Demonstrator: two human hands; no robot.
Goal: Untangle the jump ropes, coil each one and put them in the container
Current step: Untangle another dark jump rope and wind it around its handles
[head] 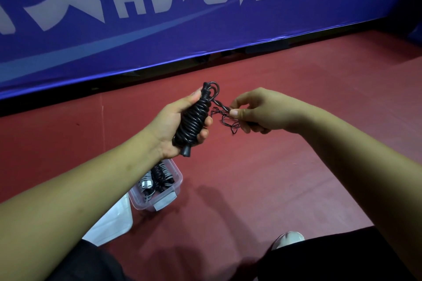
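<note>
Black jump rope (194,118), glossy cord wound tightly round its handles into a fat spiral bundle. A black handle end pokes out below, and small cord loops stand up at the top. From the top a twisted tail runs right into a snarl of thin black strands (226,121).

Bundle is held in the air above the dark red floor (262,166), up and right of the clear plastic container (179,180). More coiled ropes (157,178), black and grey-white, lie inside it. It has a pale label on the front wall, no text legible. A white lid (114,219) lies touching its left side.

Blue banner (159,36) behind with large white characters, cropped at the top, not readable.

Left hand (173,125): palm up, fingers wrapped round the bundle, thumb along its upper part. Right hand (251,109): thumb and forefinger pinching the twisted tail, other fingers curled under.
</note>
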